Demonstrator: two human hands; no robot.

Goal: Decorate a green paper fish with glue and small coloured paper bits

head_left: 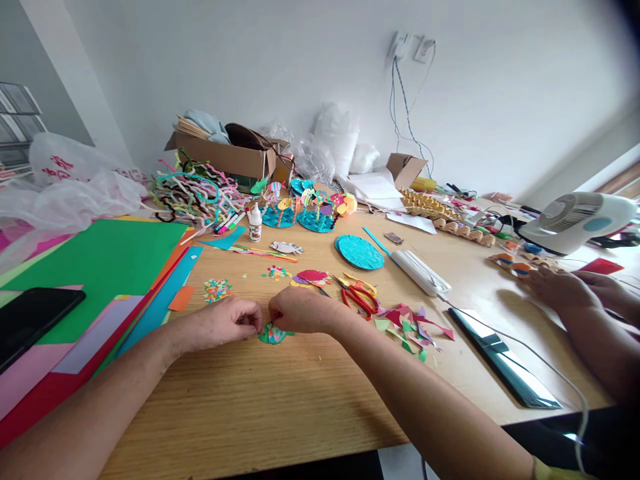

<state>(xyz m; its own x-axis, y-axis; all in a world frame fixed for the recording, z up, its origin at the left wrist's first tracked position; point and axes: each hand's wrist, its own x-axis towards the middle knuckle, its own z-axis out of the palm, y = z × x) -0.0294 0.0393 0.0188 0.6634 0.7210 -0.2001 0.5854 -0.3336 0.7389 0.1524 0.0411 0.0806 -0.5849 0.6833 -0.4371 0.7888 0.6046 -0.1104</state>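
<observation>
My left hand (pixel 241 317) is closed in a pinch at the left edge of a small green paper cutout (pixel 273 335) dotted with coloured paper bits. Over the cutout's upper part, my right hand (pixel 296 309) has its fingers pressed together. Whatever lies between the fingertips of either hand is too small or hidden to make out. Beyond my left hand is a heap of tiny paper pieces (pixel 217 290), with a second heap of bits (pixel 279 272) farther off. A red paper cutout (pixel 314 276) and red-handled scissors (pixel 361 300) lie past my right hand.
Paper scraps (pixel 413 327), a phone (pixel 505 357) and a white power strip (pixel 420 272) lie to the right. A blue disc (pixel 359 252) and a glue bottle (pixel 255 223) stand farther back. Coloured sheets (pixel 100 260) cover the left. Another person's hands (pixel 565 290) work at far right.
</observation>
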